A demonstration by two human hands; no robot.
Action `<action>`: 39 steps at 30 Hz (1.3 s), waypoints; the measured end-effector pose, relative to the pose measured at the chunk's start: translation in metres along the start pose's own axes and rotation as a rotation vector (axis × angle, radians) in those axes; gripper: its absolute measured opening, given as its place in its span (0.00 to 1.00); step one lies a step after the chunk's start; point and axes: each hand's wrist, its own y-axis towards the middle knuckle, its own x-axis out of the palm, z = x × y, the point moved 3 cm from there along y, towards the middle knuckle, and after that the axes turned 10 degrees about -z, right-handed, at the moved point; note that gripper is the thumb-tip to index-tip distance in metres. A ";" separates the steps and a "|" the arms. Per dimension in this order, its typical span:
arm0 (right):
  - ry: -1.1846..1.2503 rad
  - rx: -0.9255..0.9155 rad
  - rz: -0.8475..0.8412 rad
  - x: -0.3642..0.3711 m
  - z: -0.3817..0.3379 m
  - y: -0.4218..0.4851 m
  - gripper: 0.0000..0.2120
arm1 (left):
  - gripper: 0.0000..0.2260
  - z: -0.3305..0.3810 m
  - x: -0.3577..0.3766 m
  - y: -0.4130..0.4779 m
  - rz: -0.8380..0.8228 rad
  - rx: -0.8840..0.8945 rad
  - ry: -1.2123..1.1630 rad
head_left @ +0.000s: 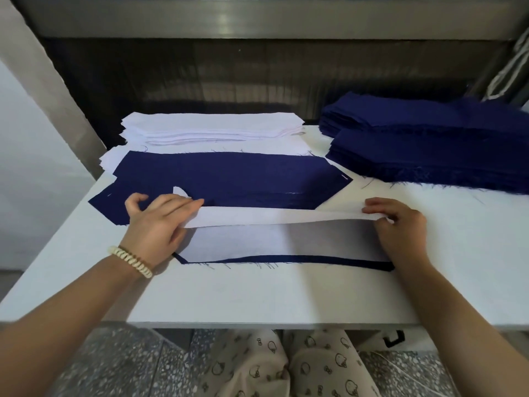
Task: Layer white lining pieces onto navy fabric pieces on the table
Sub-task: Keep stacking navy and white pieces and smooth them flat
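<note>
Head view: both hands are on one white lining piece (272,219) at tabletop (257,293) centre, toward 6 o'clock.
- Left hand (160,222): fingers (189,206) lie on top of the piece's 9 o'clock end with the thumb below, pinching it. There is a beaded bracelet (133,260) on the wrist.
- Right hand (398,222): fingers curl over the 3 o'clock end, gripping the same edge.
- Lining: the far long edge is held up between the hands. The rest lies on the near navy piece (286,258), which shows only as a strip along the 6 o'clock edge.
- A second navy piece (223,179) lies flat just beyond, toward 12 o'clock.
- White lining stack (211,127) sits at 11–12 o'clock.
- Navy stack (429,144) sits at 2 o'clock, apart from the work.
</note>
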 end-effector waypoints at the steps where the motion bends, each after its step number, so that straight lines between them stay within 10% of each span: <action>1: 0.004 0.011 0.010 0.000 0.001 0.000 0.17 | 0.22 -0.001 0.000 -0.003 0.005 -0.015 -0.003; 12: 0.364 0.149 0.150 -0.006 0.010 -0.006 0.19 | 0.20 -0.016 -0.001 -0.016 0.093 -0.324 -0.273; 39: -0.050 0.108 0.082 -0.001 0.013 0.000 0.23 | 0.21 -0.016 0.005 -0.019 -0.046 -0.155 -0.482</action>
